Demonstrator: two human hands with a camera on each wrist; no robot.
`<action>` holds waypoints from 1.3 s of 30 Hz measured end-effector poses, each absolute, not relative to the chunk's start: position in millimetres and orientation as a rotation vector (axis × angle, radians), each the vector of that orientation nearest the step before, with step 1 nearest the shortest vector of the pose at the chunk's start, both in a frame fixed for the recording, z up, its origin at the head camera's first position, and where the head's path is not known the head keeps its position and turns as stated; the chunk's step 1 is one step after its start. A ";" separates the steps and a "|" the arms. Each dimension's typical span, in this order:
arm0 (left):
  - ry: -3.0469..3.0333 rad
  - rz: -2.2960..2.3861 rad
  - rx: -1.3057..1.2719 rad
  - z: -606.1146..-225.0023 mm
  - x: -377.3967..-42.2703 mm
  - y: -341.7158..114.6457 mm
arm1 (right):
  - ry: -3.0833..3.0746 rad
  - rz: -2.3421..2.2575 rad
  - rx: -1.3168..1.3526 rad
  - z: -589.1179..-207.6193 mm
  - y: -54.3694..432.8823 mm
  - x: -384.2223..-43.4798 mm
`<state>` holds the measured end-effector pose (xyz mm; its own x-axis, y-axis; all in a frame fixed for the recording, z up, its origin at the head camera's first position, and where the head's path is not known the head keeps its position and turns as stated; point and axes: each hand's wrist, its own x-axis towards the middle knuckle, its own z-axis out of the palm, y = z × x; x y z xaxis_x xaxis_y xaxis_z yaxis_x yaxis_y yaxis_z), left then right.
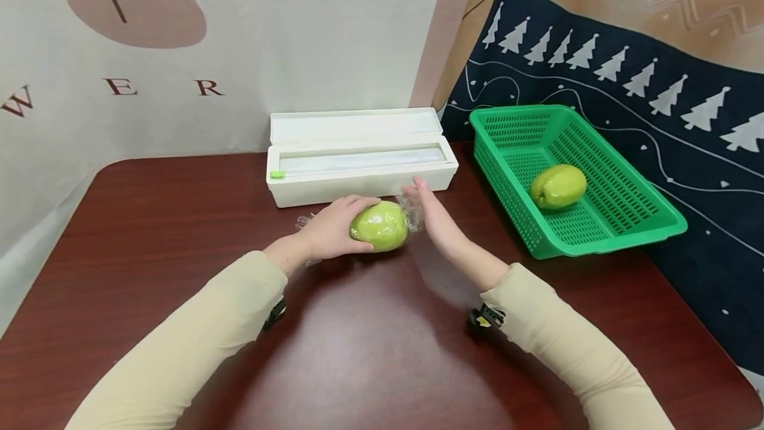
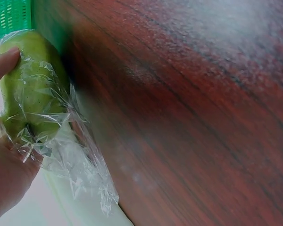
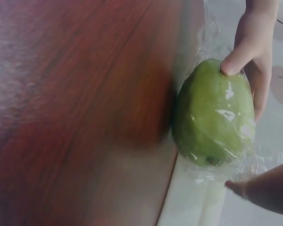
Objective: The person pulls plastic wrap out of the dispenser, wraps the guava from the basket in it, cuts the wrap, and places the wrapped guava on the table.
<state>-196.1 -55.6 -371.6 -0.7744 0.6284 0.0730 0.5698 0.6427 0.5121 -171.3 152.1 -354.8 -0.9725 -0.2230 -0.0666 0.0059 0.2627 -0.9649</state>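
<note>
A smooth green oval fruit (image 1: 379, 225), its exact kind unclear, is wrapped in clear cling film (image 2: 73, 155) above the table's middle. My left hand (image 1: 337, 227) grips it from the left, thumb on the near side and fingers over the far side. Loose film bunches out at both ends of the fruit, as the left wrist view shows for the hand's side. My right hand (image 1: 438, 221) is held upright at the fruit's right end with its fingers extended, beside the crumpled film there. Whether it touches that film cannot be told.
Behind the hands stands a white cling film dispenser (image 1: 364, 184), lid raised, with a green slider (image 1: 277, 174) at its left. At the right, a green plastic basket (image 1: 621, 244) holds another yellow-green fruit (image 1: 558, 186). The dark red wooden table (image 1: 149, 231) meets a curtain at the back.
</note>
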 end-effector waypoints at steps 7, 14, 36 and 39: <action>2.723 0.833 1.008 -371.3 -197.1 -57.6 | 2.657 -1.606 -0.414 -348.0 147.3 -172.2; 2.706 0.822 1.024 -369.5 -195.8 -58.4 | 2.768 -1.660 -0.164 -361.0 184.3 -191.4; 2.512 1.059 0.869 -369.3 -202.0 -62.8 | 2.507 -0.906 -0.906 -366.8 165.3 -208.7; 2.523 0.956 0.934 -368.7 -202.6 -66.4 | 2.528 -0.867 -0.908 -365.0 167.9 -207.3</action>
